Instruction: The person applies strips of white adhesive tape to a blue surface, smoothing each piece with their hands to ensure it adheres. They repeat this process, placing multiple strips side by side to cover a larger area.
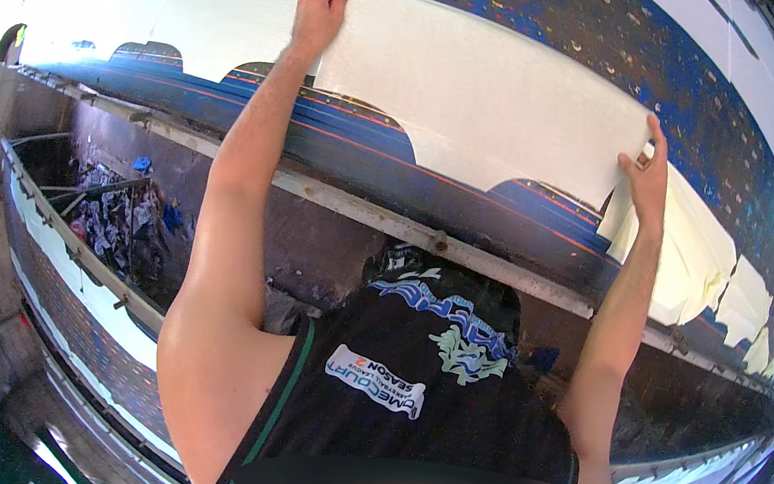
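Note:
A wide cream fabric panel [478, 84] with curved cut-outs along its near edge lies over a long blue, stained table [585, 15]. My left hand [319, 18] is closed with its fingertips pinching the panel's far left corner. At the panel's right end, my right hand [650, 177] grips the edge between thumb and fingers. Beside and under that hand, a loose, creased heap of cream fabric pieces [684, 254] sits on the table. More cream panels [212, 7] lie flat to the left, with blue table surface showing through their cut-outs.
A metal rail [361, 213] runs along the table's near edge, close to my body. Below left, a trough [124, 210] holds scraps of cloth. Behind me stands another long table with pale pieces [108, 309]. White pieces also lie on the table's far side.

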`<action>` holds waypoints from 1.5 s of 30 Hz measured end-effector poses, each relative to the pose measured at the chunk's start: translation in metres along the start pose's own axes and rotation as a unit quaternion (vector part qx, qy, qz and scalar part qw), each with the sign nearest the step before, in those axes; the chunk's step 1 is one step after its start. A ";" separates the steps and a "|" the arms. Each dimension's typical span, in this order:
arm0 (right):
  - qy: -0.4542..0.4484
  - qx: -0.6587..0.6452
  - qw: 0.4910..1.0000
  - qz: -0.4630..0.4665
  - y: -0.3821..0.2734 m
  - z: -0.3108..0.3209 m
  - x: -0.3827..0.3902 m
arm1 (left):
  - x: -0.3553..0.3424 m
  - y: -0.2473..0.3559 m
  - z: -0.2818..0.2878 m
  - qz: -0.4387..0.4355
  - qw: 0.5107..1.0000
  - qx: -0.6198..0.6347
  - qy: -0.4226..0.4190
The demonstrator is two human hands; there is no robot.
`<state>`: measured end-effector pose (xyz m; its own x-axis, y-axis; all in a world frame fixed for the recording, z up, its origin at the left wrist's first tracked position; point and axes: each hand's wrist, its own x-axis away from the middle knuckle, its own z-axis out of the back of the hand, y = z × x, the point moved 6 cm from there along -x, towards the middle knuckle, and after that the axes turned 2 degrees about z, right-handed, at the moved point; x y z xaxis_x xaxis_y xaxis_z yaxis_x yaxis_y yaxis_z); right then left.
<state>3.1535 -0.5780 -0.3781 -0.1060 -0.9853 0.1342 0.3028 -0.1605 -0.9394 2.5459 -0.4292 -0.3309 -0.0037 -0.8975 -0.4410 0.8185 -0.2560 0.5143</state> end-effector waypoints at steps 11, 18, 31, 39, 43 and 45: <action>0.022 0.046 0.999 -0.003 0.008 0.028 -0.025 | -0.016 0.022 -0.029 -0.089 0.993 -0.071 0.012; -0.011 0.111 0.994 -0.007 0.036 0.030 -0.029 | -0.019 0.022 -0.061 -0.120 0.952 -0.254 -0.121; -0.048 0.217 0.975 0.027 0.025 0.073 -0.043 | 0.087 0.316 -0.237 -0.315 0.894 -0.178 -0.263; -0.007 0.123 0.990 0.071 0.020 0.088 -0.004 | 0.081 0.448 -0.349 -0.431 0.861 -0.097 -0.252; 0.023 -0.002 1.000 0.022 0.015 0.113 0.024 | 0.090 0.473 -0.367 -0.440 0.851 -0.108 -0.266; 0.038 -0.068 0.997 0.006 0.015 0.117 0.035 | 0.110 0.483 -0.360 -0.456 0.836 -0.123 -0.278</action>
<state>3.2655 -0.6216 -0.3510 -0.1768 -0.9787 0.1040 0.1735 -0.1350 -0.9755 3.1481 -0.5221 -0.3958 -0.9017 -0.4146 -0.1226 0.4226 -0.9051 -0.0471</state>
